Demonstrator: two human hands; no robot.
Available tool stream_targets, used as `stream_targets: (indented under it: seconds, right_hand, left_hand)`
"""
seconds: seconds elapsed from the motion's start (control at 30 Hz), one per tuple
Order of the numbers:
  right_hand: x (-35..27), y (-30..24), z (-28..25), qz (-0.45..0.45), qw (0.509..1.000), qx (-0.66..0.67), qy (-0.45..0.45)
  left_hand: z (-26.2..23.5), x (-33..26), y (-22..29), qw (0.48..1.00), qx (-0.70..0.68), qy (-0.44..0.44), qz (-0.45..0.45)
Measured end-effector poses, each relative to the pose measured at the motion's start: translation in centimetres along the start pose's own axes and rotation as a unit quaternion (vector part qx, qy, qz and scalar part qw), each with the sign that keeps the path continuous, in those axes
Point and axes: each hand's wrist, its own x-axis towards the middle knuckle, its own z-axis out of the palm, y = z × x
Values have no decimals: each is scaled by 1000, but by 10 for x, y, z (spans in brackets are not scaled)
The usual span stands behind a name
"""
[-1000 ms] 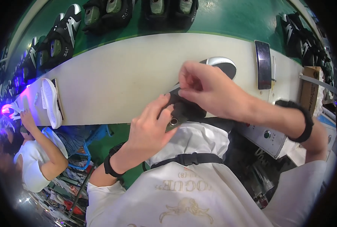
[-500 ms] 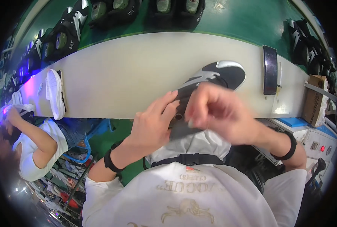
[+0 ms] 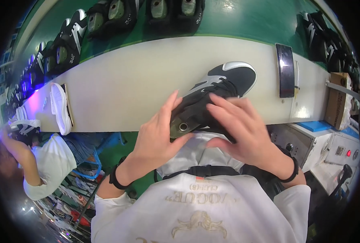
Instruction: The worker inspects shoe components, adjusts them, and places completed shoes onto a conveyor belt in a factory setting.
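Observation:
A black and grey sneaker (image 3: 240, 81) with a silver toe cap lies slantwise on the pale bench top, toe away from me to the right. Inside its collar sits a dark green shoe last (image 3: 183, 127) with a round hole. My left hand (image 3: 157, 130) cups the sneaker's heel end, fingers along its left side and thumb by the last. Over the right side of the collar, my right hand (image 3: 241, 131) has its fingers stretched and thumb apart, slightly blurred. Its fingertips are near the laces; whether they touch is hard to tell.
Beyond the bench top (image 3: 123, 81), black sneakers (image 3: 174, 16) stand on a green surface. A white sole (image 3: 58, 108) lies left, near a co-worker's arm (image 3: 26, 160). To the right are a dark curved block (image 3: 285, 71), a cardboard box (image 3: 337, 101) and a control panel (image 3: 342, 152).
My right hand has opened from a curled, blurred pose and lowered beside the sneaker's collar. The dark grey flap near the heel no longer shows; the last's hole is in clearer view.

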Motion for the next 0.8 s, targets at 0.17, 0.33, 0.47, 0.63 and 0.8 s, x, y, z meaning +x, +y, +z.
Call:
stream_targets:
  seconds: [0.17, 0.33, 0.47, 0.63, 0.8]
  right_hand:
    - [17, 4, 35, -14, 999, -10, 41]
    - [15, 5, 63, 9, 985, 58, 162]
    - [16, -19, 74, 139, 930, 182, 289]
    - [9, -16, 57, 100, 953, 147, 247]
    - [-30, 0, 35, 174, 953, 113, 221]
  left_hand:
    - [-1, 17, 6, 993, -39, -113, -13]
    - [10, 19, -2, 996, 33, -67, 54]
    - [20, 16, 3, 998, 4, -64, -19]
    - [40, 14, 9, 994, -51, 83, 39]
    - [48, 7, 22, 980, -192, 32, -38]
